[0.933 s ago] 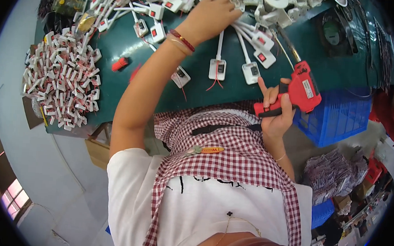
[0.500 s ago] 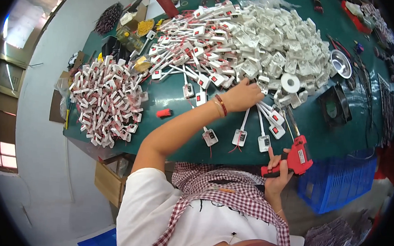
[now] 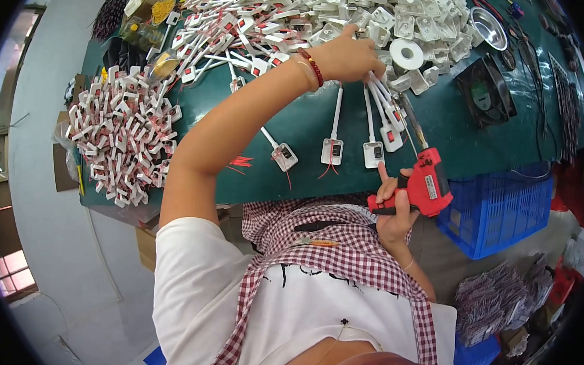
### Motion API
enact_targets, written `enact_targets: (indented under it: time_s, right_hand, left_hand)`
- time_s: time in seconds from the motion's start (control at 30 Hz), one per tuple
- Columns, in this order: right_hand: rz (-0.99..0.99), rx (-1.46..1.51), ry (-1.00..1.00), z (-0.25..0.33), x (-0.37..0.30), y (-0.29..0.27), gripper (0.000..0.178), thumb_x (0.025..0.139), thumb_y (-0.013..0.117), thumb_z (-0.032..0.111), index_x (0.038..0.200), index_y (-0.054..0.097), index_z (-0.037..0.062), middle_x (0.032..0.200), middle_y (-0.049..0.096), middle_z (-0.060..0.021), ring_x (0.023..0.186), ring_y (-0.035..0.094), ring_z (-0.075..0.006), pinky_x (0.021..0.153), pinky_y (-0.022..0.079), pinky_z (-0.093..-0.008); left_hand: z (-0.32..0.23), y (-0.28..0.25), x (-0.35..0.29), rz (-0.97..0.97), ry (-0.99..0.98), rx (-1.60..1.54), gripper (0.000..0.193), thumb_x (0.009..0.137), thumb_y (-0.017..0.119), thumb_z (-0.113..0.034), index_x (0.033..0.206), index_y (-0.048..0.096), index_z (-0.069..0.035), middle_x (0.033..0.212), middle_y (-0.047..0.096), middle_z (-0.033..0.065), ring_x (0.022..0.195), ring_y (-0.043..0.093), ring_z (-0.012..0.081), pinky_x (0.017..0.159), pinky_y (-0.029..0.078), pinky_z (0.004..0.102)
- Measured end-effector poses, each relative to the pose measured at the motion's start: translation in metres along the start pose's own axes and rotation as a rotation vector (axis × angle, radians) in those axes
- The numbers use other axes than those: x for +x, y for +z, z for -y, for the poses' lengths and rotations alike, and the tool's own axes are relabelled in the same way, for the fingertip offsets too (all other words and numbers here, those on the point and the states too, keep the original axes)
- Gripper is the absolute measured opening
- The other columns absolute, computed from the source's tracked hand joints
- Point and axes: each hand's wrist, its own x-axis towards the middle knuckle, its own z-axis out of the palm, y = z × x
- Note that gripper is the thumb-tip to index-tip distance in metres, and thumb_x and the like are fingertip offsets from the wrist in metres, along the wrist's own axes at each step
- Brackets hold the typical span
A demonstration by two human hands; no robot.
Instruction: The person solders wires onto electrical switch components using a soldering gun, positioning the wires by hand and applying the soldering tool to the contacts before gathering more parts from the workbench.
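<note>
Reaching across the green desk [image 3: 288, 132], the left hand [image 3: 351, 52] pinches the bundled stems of white switch strips [image 3: 382, 106], while the right hand [image 3: 395, 209] grips a red soldering gun [image 3: 420, 188], whose tip could scorch nearby plastic.

- Red soldering gun [image 3: 429, 187]: pistol-shaped, gripped by its handle just off the desk's near edge, tip angled up over the desk.
- White switch strips [image 3: 377, 104]: long stems fanned out, flat, small switch heads toward the near edge.
</note>
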Motion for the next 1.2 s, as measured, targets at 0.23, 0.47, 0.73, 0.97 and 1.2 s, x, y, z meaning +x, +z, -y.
enact_targets:
  time_s: [0.23, 0.47, 0.73, 0.97, 1.2]
  right_hand:
    - [0.0, -0.039, -0.004, -0.001, -0.002, -0.003, 0.032, 0.092, 0.047, 0.018, 0.119, 0.04, 0.0024, 0.071, 0.047, -0.0041, 0.064, 0.049, -0.0135, 0.11, 0.026, -0.0565]
    - [-0.001, -0.056, -0.026, -0.003, 0.002, -0.006, 0.032, 0.092, 0.046, 0.018, 0.12, 0.041, 0.002, 0.072, 0.048, -0.004, 0.063, 0.049, -0.0137, 0.108, 0.027, -0.0581]
    - [-0.022, -0.014, -0.032, -0.009, 0.005, -0.008, 0.032, 0.092, 0.046, 0.017, 0.119, 0.041, 0.001, 0.072, 0.048, -0.0043, 0.062, 0.049, -0.0137, 0.107, 0.028, -0.059]
    - [-0.015, 0.047, -0.027, -0.011, 0.005, -0.012, 0.032, 0.092, 0.047, 0.012, 0.12, 0.041, 0.0002, 0.073, 0.051, -0.0039, 0.064, 0.052, -0.0137, 0.108, 0.03, -0.0548]
    - [-0.009, 0.046, -0.02, -0.014, 0.004, -0.013, 0.032, 0.092, 0.048, 0.013, 0.12, 0.041, -0.0002, 0.073, 0.051, -0.0034, 0.064, 0.052, -0.0134, 0.108, 0.03, -0.0546]
  left_hand:
    - [-0.02, 0.011, -0.023, -0.313, 0.108, 0.033, 0.018, 0.076, 0.067, -0.016, 0.092, 0.059, -0.014, 0.084, 0.059, 0.0013, 0.081, 0.061, 0.019, 0.068, 0.048, 0.0342]
    - [-0.007, 0.056, -0.04, -0.404, -0.021, 0.083, 0.015, 0.082, 0.056, -0.015, 0.096, 0.062, -0.016, 0.083, 0.06, 0.0023, 0.074, 0.063, 0.021, 0.062, 0.05, 0.0347]
    - [-0.006, 0.05, -0.045, -0.291, -0.045, 0.122, 0.019, 0.079, 0.057, -0.009, 0.097, 0.06, -0.015, 0.083, 0.062, 0.0022, 0.077, 0.062, 0.0228, 0.068, 0.05, 0.0337]
    - [-0.007, 0.063, -0.049, -0.422, -0.063, -0.151, 0.017, 0.08, 0.055, -0.005, 0.096, 0.06, -0.009, 0.09, 0.065, 0.0069, 0.084, 0.062, 0.0271, 0.073, 0.05, 0.0376]
    - [-0.012, 0.057, -0.047, -0.373, -0.128, -0.013, 0.018, 0.077, 0.057, -0.006, 0.094, 0.061, -0.011, 0.09, 0.065, 0.0055, 0.084, 0.063, 0.0257, 0.072, 0.048, 0.0361]
